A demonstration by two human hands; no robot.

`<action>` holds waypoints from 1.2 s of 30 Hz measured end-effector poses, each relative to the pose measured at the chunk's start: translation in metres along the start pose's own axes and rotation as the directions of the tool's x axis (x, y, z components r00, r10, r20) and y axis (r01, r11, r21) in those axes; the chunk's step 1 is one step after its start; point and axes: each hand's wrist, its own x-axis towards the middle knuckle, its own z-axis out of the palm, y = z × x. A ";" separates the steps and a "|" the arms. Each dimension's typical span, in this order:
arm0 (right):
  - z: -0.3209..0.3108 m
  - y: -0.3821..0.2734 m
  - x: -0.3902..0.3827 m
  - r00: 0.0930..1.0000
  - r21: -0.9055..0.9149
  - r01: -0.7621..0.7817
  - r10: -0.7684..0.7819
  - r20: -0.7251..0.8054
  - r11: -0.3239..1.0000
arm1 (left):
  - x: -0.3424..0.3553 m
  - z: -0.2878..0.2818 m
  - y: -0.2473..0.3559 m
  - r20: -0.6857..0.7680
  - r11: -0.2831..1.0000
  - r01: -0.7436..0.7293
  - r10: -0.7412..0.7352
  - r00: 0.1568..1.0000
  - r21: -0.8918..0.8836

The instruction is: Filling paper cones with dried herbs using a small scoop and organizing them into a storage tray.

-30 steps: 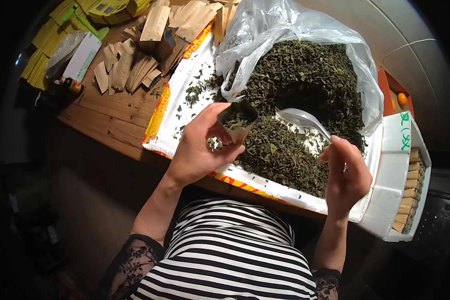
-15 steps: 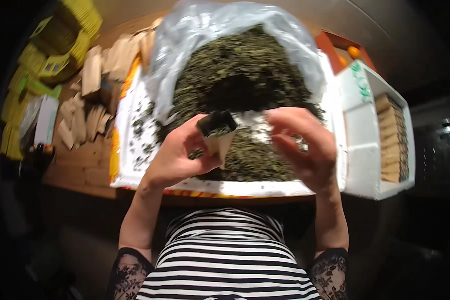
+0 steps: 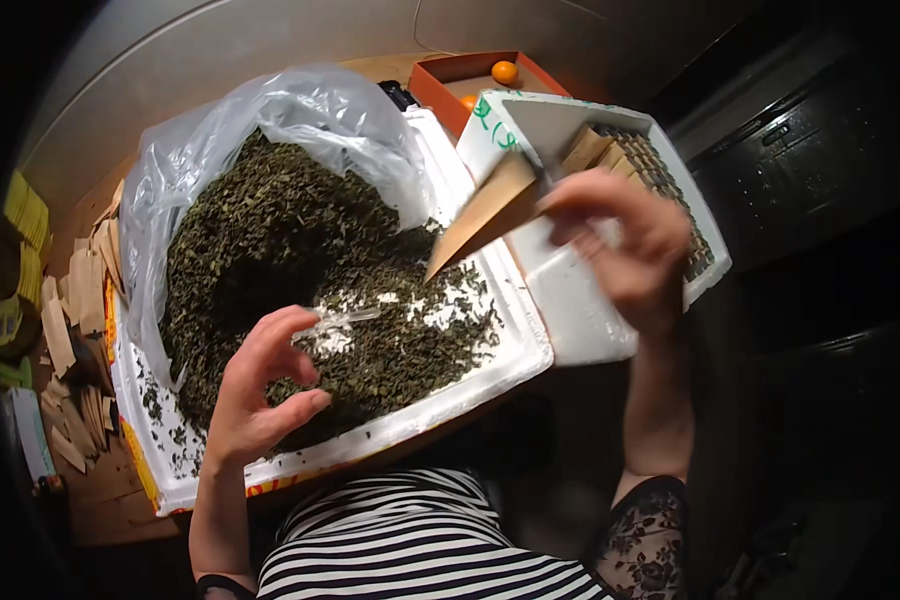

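Note:
My right hand [image 3: 625, 240] pinches a small brown paper bag [image 3: 485, 213] by its top end. The bag hangs tilted between the tea tray and the white foam box [image 3: 560, 290], its narrower end pointing toward the dried tea leaves [image 3: 280, 210]. Over the near part of the leaves, my left hand [image 3: 260, 385] holds nothing, its fingers curved and apart. Beside its fingertips a small clear plastic piece [image 3: 360, 315] lies among the leaves. Rows of similar brown paper bags [image 3: 625, 160] stand in the foam box. The right hand is slightly blurred.
A clear plastic bag [image 3: 300, 95] lies around the heaped leaves on the white foam tray [image 3: 520, 350]. Loose flat paper bags [image 3: 85, 290] and yellow baskets [image 3: 25, 215] are at the left. Behind the foam box sits an orange-red box [image 3: 440, 75] with orange fruits [image 3: 505, 72].
The filled paper bag has passed from my left hand to my right and moved right, toward the foam box. My left hand has let go. The view has turned to the right.

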 end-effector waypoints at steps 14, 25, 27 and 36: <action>-0.116 0.292 0.007 0.858 -0.622 -0.513 0.333 -0.391 0.591 | -0.062 -0.062 -0.007 -0.361 0.987 0.156 -0.128 0.924 0.049; -0.121 0.355 0.012 0.846 -0.689 -0.529 0.371 -0.383 0.496 | -0.070 -0.067 -0.014 -0.446 0.972 0.221 -0.163 0.880 0.082; -0.124 0.354 0.013 0.849 -0.677 -0.522 0.394 -0.352 0.519 | -0.068 -0.065 -0.014 -0.451 0.972 0.223 -0.166 0.877 0.075; -0.152 0.342 -0.005 0.931 -0.767 -0.361 0.248 -0.267 0.530 | -0.066 -0.060 -0.008 -0.471 0.966 0.248 -0.185 0.863 0.075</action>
